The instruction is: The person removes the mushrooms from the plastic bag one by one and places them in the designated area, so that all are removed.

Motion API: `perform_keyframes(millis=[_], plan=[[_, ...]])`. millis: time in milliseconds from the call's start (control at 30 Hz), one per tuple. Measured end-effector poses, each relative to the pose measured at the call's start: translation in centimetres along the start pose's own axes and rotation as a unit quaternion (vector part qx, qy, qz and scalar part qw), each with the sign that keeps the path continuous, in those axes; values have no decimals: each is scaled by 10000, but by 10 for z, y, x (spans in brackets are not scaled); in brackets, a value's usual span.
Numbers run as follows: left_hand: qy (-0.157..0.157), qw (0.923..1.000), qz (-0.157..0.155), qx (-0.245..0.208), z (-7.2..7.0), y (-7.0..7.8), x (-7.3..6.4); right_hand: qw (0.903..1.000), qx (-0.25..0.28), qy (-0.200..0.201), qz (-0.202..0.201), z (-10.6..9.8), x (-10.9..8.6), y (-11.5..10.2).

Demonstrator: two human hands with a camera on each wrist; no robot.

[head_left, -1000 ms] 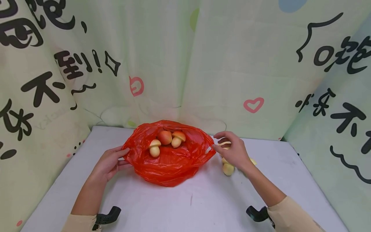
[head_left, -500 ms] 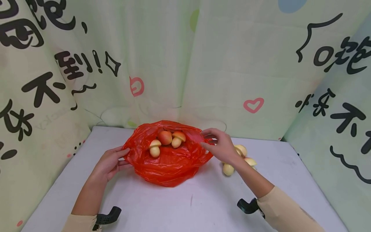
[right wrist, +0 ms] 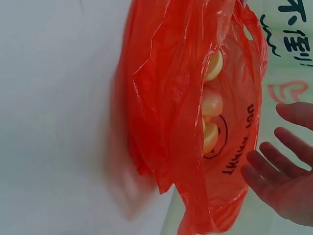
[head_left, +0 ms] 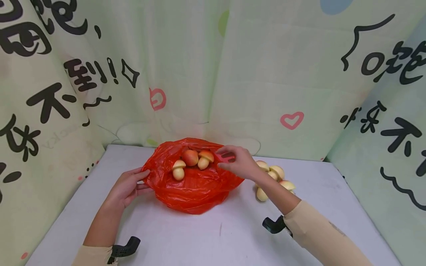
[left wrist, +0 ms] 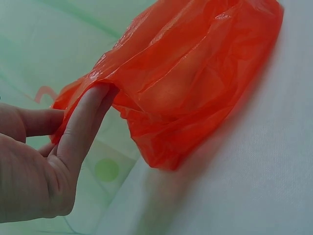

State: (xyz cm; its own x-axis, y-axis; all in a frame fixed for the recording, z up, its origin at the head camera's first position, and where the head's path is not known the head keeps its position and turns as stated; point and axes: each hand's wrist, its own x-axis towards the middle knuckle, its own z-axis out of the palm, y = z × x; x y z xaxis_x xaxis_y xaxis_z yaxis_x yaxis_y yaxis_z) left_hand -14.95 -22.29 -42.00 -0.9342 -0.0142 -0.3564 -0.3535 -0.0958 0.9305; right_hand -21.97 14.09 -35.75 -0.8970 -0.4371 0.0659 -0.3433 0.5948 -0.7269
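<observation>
A red plastic bag sits on my white desk, its mouth gaping up toward me. Inside lie two toy mushrooms and, between them, a red-topped round piece. More pale mushrooms are heaped on the desk just right of the bag, partly behind my right forearm.

My left hand pinches the bag's left edge, thumb on top and fingers underneath. My right hand hovers over the right side of the mouth, fingers spread apart and holding nothing; I cannot tell whether a fingertip brushes the plastic.

To steady the bag well, I judge that the left pinch should be firm but gentle, drawing the edge outward so the thin film doesn't fold over the contents. My right fingers should stay loose and clear of the crumpled rim, which could snag. A hard tug from either side would probably slide the bag or roll the pieces about.
</observation>
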Motion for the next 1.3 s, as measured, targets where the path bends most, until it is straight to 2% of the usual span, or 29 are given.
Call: perform_keyframes(millis=[367, 633, 1067, 1300], plan=[[-39, 10000, 40, 61, 1, -1, 0, 9989, -152, -379, 230, 7, 17, -6], [-56, 9999, 52, 88, 0, -1, 0, 9969, -342, -674, 203, 16, 33, -4], [-41, 9998, 53, 197, 1, 1, 0, 9873, -1154, -1049, 293, 24, 54, -14], [-39, 9997, 27, 220, 1, -1, 1, 9818, -1542, -1073, 282, 30, 66, -16]])
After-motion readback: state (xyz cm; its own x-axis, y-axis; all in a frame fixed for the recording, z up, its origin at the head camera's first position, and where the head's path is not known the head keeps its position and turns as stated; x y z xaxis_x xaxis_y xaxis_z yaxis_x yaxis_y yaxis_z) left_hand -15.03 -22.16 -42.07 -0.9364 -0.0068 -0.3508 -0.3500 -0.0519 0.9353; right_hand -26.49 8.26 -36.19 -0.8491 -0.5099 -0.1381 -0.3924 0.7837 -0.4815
